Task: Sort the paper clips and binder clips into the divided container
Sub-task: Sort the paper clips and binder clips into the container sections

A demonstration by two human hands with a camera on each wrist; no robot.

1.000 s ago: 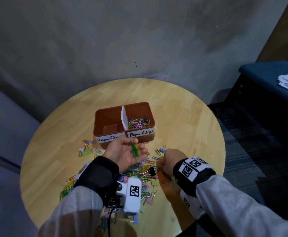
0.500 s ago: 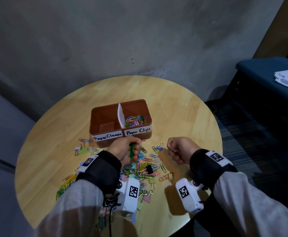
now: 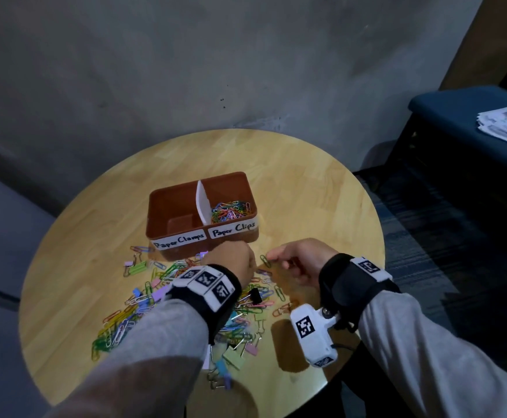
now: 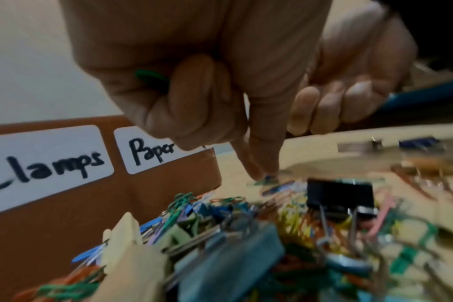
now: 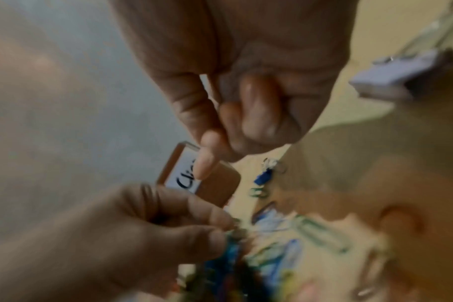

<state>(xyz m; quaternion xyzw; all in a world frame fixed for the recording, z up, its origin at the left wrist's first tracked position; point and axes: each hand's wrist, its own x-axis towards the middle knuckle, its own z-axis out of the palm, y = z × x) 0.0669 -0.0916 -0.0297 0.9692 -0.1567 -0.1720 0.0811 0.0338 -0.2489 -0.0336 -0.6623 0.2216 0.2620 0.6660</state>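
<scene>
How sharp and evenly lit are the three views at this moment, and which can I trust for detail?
Head view: sharp, labels on the divided container readable, but light pools on the round table with dark surroundings. Left wrist view: the "Clamps" label is crisp, the clip pile smeared. Right wrist view: blurred throughout, the right hand soft, clips mere colour streaks.
</scene>
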